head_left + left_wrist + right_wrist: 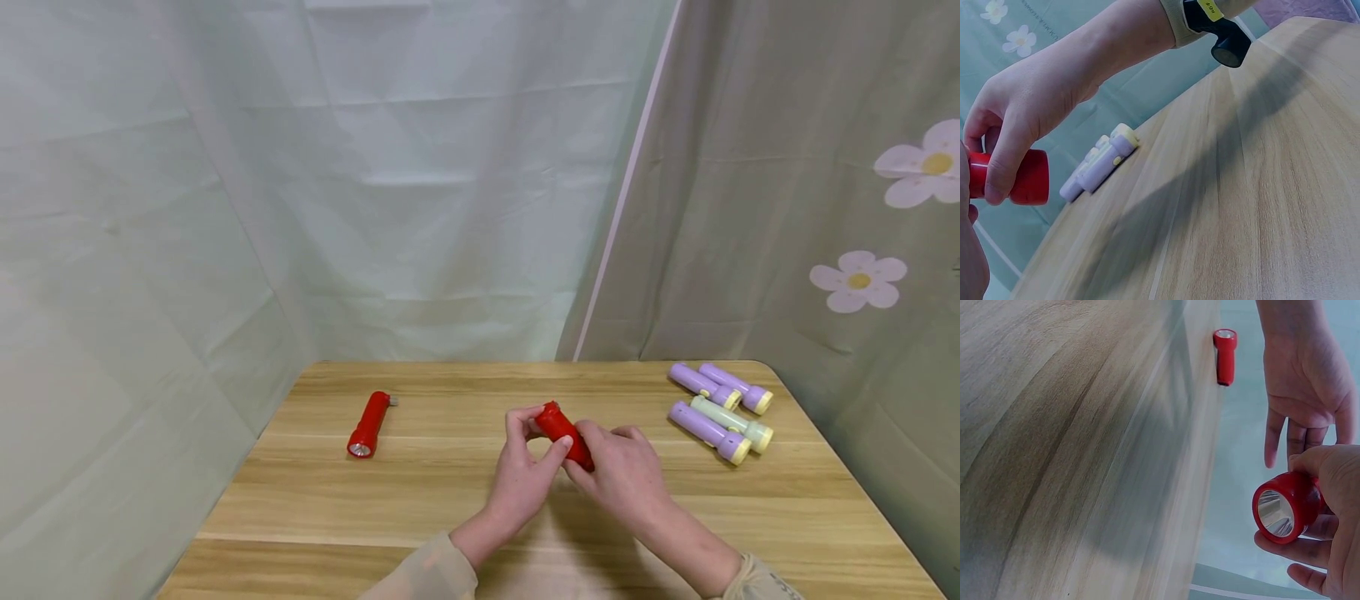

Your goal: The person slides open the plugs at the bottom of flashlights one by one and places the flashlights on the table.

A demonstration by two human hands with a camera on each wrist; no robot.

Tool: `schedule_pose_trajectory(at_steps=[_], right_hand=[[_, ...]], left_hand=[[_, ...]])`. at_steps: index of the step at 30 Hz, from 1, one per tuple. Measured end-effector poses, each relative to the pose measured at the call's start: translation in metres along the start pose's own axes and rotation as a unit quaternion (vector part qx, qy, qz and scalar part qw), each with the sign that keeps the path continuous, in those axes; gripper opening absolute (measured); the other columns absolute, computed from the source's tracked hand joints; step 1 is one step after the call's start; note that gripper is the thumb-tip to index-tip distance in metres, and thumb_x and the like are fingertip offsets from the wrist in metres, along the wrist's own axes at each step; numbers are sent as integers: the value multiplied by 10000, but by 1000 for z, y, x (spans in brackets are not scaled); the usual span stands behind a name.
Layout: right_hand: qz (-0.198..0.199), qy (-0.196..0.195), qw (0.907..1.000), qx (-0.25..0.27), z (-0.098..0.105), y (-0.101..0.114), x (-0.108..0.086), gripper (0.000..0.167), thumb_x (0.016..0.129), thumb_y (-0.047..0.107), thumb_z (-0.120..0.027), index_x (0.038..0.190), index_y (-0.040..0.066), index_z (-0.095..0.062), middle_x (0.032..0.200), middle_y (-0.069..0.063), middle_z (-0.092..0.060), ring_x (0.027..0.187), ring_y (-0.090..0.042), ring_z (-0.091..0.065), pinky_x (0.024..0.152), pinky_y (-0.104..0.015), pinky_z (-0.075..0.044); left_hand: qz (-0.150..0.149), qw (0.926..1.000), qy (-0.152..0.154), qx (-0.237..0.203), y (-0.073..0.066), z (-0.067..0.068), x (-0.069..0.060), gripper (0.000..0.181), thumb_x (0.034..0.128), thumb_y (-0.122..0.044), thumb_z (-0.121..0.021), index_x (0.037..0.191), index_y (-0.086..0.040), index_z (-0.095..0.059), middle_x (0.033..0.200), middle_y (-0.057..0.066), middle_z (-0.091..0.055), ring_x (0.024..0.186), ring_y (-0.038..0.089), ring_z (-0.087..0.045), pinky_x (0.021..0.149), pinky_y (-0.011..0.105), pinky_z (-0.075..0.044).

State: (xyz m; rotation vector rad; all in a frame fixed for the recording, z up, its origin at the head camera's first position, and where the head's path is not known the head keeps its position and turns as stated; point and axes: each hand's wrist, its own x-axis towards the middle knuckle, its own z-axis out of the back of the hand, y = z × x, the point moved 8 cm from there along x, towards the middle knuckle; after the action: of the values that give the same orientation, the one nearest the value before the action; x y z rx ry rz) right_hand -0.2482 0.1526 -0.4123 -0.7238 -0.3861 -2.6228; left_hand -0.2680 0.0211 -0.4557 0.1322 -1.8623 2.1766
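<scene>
A red flashlight (pixel 567 435) is held by both hands above the middle of the table. My left hand (pixel 522 473) pinches its tail end between thumb and fingers. Around its head end, my right hand (pixel 624 473) grips with thumb and fingers. The silvery reflector (pixel 1276 514) of the lamp shows in the right wrist view, tilted off the tabletop. In the left wrist view, the flashlight's red head (pixel 1031 177) sticks out past the right hand (pixel 1029 109). My left hand is mostly cut off there.
Another red flashlight (pixel 371 423) lies on the left of the wooden table (pixel 337 517), with a metal bit at its tail. To the right lie purple flashlights (pixel 705 428) and a pale green one (pixel 738 422), all with yellow rims. Curtains (pixel 465 208) hang behind the table.
</scene>
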Motion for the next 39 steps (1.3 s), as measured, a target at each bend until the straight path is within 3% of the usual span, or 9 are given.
schedule_pose_trajectory(at_steps=[24,32,39], right_hand=[[158,-179,9997,14,1,2,-2,311,778,286,-860,922,154,-618,661,119,-583,531,-56,-489,805,-416,-499],[211,-269,9994,45,1,2,-3,322,762,275,-868,921,153,-616,661,123,-576,541,-44,-483,806,-423,-506],[250,-328,9991,44,1,3,-3,330,759,282,-872,931,156,-622,668,119,-591,542,-38,-494,805,-432,-512]], left_hand=[[77,10000,28,-43,1,0,-1,523,982,-341,-700,1388,-316,-371,1265,-81,-597,1216,181,-522,936,420,-489],[-148,9998,-12,-161,-2,0,-1,505,978,-303,-705,1374,-306,-392,1227,-82,-615,1189,171,-539,946,454,-465],[-150,9998,30,-134,0,-1,0,496,984,-307,-696,1374,-319,-390,1233,-89,-605,1192,168,-535,945,462,-470]])
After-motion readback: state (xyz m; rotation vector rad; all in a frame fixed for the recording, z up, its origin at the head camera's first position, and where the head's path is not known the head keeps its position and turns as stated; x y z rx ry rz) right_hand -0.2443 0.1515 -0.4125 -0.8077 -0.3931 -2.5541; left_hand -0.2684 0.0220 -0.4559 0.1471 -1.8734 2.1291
